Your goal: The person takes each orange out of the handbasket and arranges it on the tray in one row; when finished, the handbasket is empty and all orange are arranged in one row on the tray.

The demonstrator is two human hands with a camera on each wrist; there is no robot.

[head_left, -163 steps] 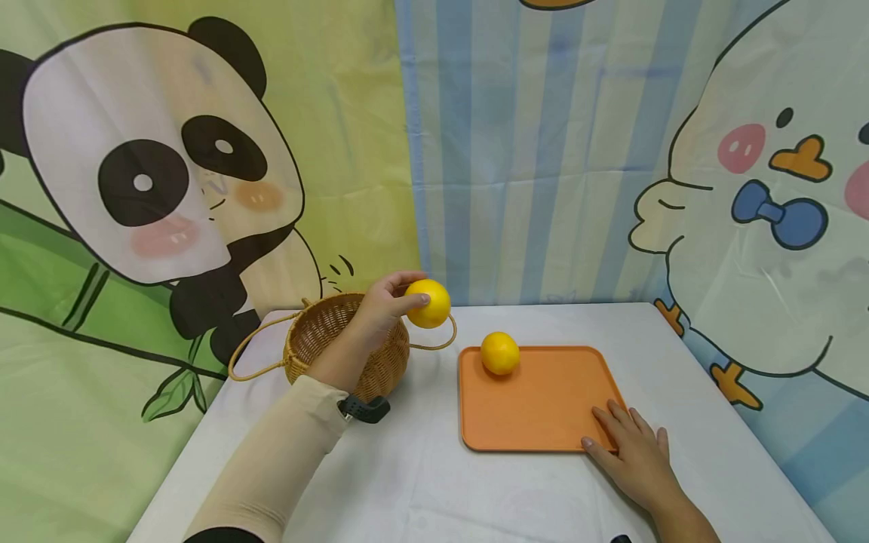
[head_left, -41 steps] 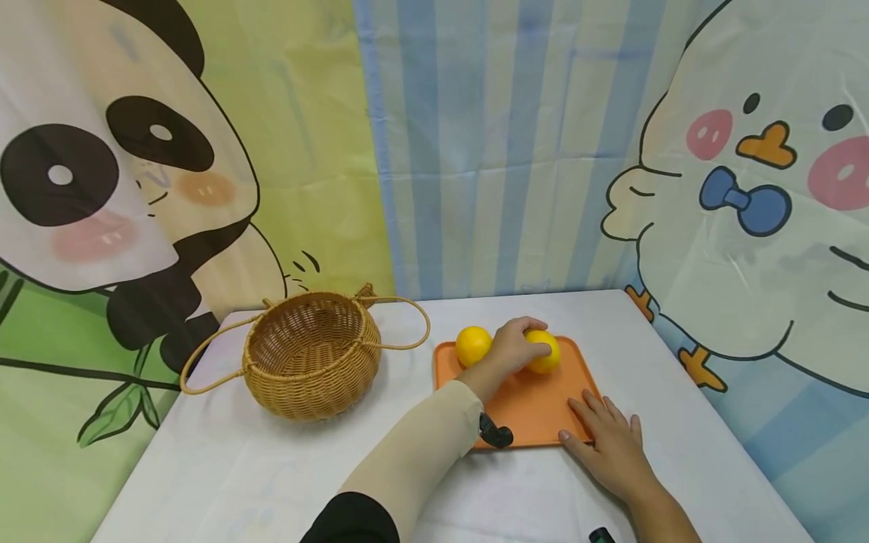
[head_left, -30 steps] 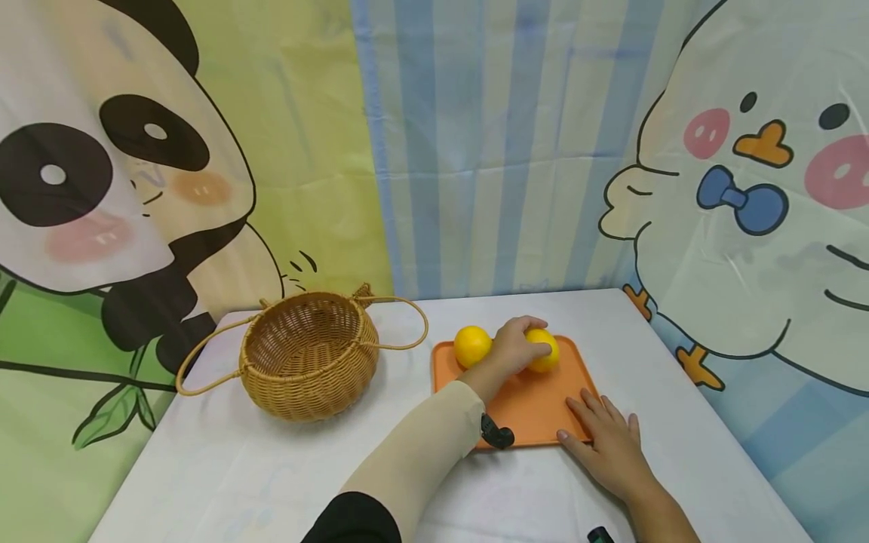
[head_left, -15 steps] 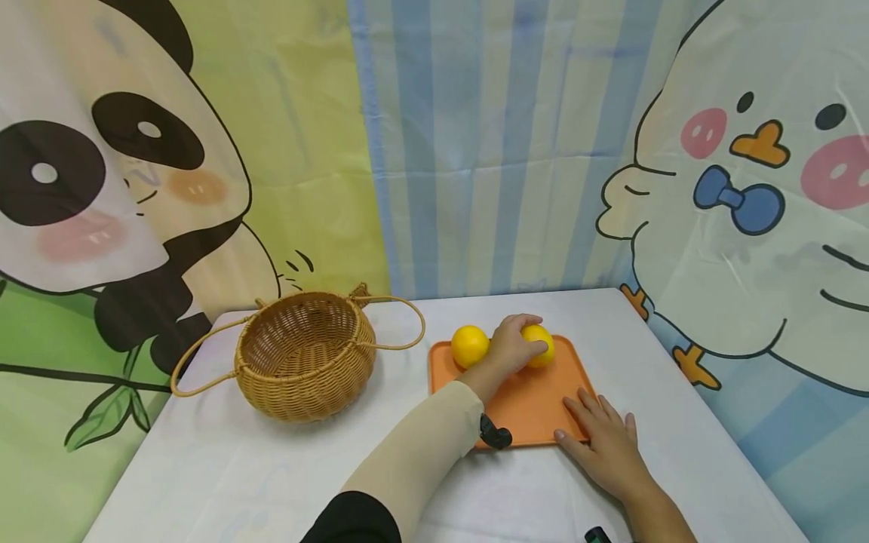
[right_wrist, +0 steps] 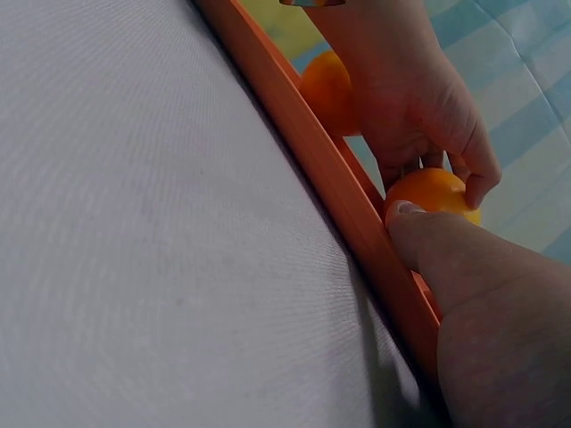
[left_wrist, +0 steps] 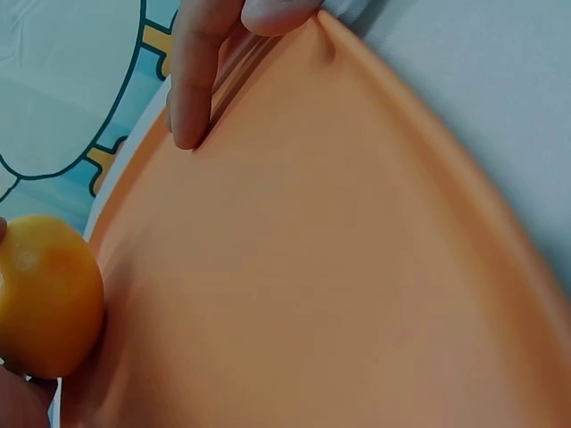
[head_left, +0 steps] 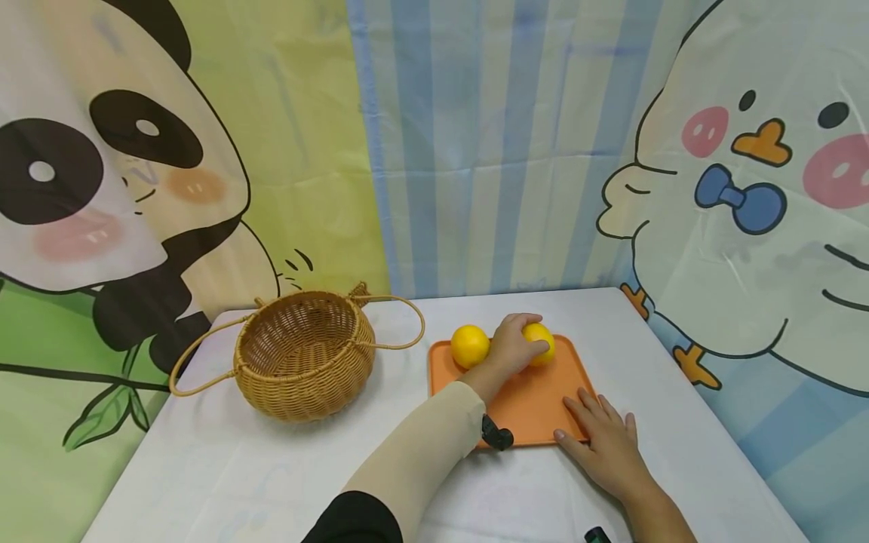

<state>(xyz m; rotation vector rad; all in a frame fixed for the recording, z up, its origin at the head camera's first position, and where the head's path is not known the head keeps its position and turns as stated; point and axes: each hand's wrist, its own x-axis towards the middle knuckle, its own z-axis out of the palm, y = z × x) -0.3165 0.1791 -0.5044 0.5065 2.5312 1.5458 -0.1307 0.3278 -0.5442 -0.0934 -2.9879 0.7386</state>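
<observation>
My left hand (head_left: 514,348) reaches over the orange tray (head_left: 536,407) and grips a yellow-orange orange (head_left: 543,344) at its back right, thumb on the near side and fingers over the far side. In the left wrist view this orange (left_wrist: 49,294) sits low against the tray surface. A second orange (head_left: 468,345) rests in the tray's back left corner, beside the left hand. My right hand (head_left: 607,449) lies with fingers spread over the tray's front right corner. Its thumb (right_wrist: 451,250) crosses the rim in the right wrist view.
A round wicker basket (head_left: 305,385) with two looped handles stands at the left of the white-covered table (head_left: 285,483); no fruit shows inside. A small dark object (head_left: 597,535) pokes in at the front edge. Cartoon curtains (head_left: 462,151) hang behind the table.
The left hand, which held an orange above the basket's right side, has brought it to the tray, right of the other orange. Over the last second both hands stay still; the view shifts slightly.
</observation>
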